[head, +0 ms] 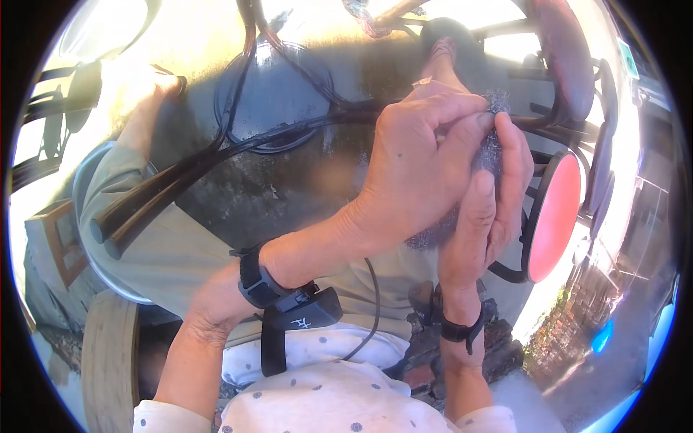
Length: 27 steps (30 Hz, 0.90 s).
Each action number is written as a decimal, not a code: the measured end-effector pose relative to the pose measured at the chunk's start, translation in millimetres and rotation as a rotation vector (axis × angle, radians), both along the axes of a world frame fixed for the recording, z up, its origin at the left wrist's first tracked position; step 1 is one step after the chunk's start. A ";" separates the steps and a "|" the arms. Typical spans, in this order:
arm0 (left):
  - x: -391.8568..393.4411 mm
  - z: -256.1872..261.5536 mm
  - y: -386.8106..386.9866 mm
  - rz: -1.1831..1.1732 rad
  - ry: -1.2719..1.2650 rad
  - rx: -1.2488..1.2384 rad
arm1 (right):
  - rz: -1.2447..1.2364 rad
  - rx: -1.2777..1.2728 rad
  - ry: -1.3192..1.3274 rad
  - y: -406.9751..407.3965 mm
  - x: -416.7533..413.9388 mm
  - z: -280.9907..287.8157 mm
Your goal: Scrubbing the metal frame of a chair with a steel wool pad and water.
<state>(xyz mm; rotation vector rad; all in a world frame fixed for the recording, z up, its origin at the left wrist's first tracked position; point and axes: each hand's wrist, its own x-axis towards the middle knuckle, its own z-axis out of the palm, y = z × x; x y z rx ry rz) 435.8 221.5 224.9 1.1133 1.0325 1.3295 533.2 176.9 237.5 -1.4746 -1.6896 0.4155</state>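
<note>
A strip of grey, wiry material that looks like steel wool (490,149) is held in front of me, to the right. My left hand (425,151) pinches its upper end between thumb and fingers. Cupped around its lower part is my right hand (490,216), thumb up and fingers closed along the far side; some of the strip hides behind both hands. A frame of dark bent tubes (238,143) lies across my left leg and passes behind my left hand. Its paired tube ends (111,238) point towards the lower left.
At right stands a round red panel with a black rim (555,216), beside more dark tube frames (601,140). A metal rim (81,205) curves by my left leg, above a wooden plank (111,357). Broken bricks (419,376) lie below. A cable (373,308) crosses my lap.
</note>
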 end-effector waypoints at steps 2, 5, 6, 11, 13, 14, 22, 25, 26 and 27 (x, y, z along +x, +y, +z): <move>3.2 6.5 1.3 -0.063 -0.029 0.002 | -0.043 0.007 0.087 0.2 2.6 -3.8; 1.7 2.9 0.4 -0.136 -0.065 0.009 | -0.108 -0.017 0.250 -1.2 5.9 -9.9; 1.6 -1.3 -0.3 -0.170 -0.088 0.015 | -0.155 -0.044 0.310 -1.4 8.7 -10.4; -2.0 -5.8 -15.1 -0.139 -0.065 0.156 | -0.151 -0.071 0.517 8.5 8.0 4.0; -0.7 -3.5 -19.1 -0.076 -0.102 0.159 | -0.102 -0.026 0.718 15.9 1.5 12.1; 1.5 -3.4 -18.9 -0.057 0.025 0.244 | -0.046 -0.084 0.661 20.5 1.1 11.3; 19.3 -19.4 0.7 0.173 0.199 0.259 | -0.044 -0.180 0.473 55.1 18.6 -9.5; 44.0 -39.4 1.8 0.345 0.204 0.250 | -0.006 -0.222 0.444 55.7 15.6 -25.0; 51.3 -46.2 0.5 0.403 0.041 0.074 | -0.014 -0.099 0.287 55.2 11.2 -29.3; 52.2 -48.9 6.3 0.399 0.038 0.065 | -0.019 -0.107 0.283 55.2 9.8 -32.3</move>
